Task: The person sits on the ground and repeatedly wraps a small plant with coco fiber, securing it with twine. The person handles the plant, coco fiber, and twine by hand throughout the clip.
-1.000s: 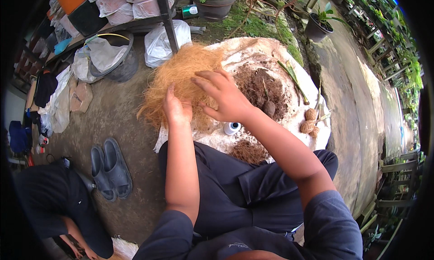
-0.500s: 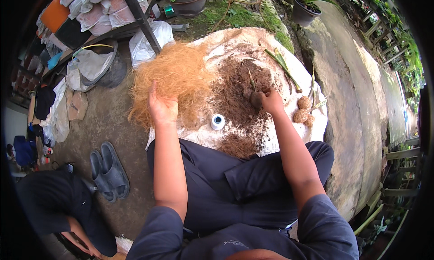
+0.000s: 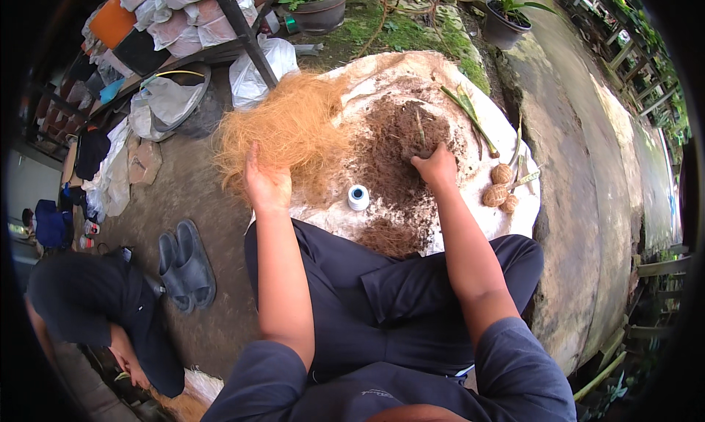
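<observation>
My left hand (image 3: 267,185) is open, palm up with fingers apart, at the near edge of a loose heap of orange-brown coconut fibre (image 3: 294,121). It holds nothing I can see. Over the right part of a mound of dark soil (image 3: 393,154) is my right hand (image 3: 438,169), its thumb stretched away from the other fingers, which are partly hidden. No clump shows in it. A thin green-brown plant piece (image 3: 420,126) sticks up from the soil just beyond it. Nearer me, a white spool of thread (image 3: 358,197) stands upright on the pale sheet (image 3: 334,218).
Several thread-wrapped brown balls (image 3: 496,194) and long green leaf cuttings (image 3: 474,121) lie on the sheet's right side. Grey slides (image 3: 187,264) sit on the left floor. Another person (image 3: 110,319) bends at lower left. Potted plants (image 3: 507,27) stand at the far side.
The dark soil clump that was in my right hand no longer shows there, and its thumb has spread. My left hand stays by the fibre. The whole view has shifted slightly.
</observation>
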Demonstrator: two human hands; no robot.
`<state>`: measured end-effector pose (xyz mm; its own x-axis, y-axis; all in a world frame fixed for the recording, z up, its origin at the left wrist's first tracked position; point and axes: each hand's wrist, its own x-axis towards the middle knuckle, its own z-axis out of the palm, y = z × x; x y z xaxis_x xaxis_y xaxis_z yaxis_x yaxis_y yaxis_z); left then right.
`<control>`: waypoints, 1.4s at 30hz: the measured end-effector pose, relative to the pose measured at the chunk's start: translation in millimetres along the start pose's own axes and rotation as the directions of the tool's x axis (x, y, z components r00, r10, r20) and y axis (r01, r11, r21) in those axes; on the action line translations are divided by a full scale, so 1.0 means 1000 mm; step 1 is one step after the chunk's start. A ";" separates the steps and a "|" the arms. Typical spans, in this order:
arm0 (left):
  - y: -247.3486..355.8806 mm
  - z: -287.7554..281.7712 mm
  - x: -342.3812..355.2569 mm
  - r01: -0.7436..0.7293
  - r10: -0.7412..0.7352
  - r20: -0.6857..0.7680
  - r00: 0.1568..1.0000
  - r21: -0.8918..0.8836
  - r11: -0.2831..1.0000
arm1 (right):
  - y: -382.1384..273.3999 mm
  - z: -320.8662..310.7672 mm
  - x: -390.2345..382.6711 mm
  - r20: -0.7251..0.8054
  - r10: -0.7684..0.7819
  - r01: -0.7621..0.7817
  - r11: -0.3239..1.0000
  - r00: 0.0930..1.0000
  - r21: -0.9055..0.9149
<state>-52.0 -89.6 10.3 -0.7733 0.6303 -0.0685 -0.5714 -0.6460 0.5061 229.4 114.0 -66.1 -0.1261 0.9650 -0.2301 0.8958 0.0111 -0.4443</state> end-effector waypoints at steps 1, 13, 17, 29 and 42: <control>0.000 -0.004 0.001 0.000 0.000 -0.009 1.000 -0.008 1.000 | -0.001 -0.004 0.000 -0.010 0.012 -0.011 0.999 1.000 0.042; -0.012 -0.018 -0.001 -0.107 0.125 -0.049 0.991 0.274 0.956 | 0.003 -0.036 -0.001 0.336 -0.054 -0.322 0.181 0.940 0.929; -0.020 -0.023 0.002 -0.221 0.279 -0.008 0.960 0.586 0.779 | -0.071 -0.037 -0.052 0.223 -0.238 -0.112 0.407 0.945 0.907; -0.020 -0.003 -0.010 -0.528 0.449 0.369 0.813 0.792 0.305 | -0.225 -0.013 -0.132 0.060 -0.604 0.238 0.401 0.795 0.885; -0.031 -0.003 -0.010 -0.546 0.474 0.413 0.778 0.817 0.185 | -0.222 0.004 -0.152 -0.031 -0.661 0.475 0.505 0.750 0.721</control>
<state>-27.8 -77.5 -7.3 -0.7588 0.3621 0.5414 0.5410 -0.1125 0.8335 47.9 -36.3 64.1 -0.6736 0.7242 0.1476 0.0854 0.2747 -0.9577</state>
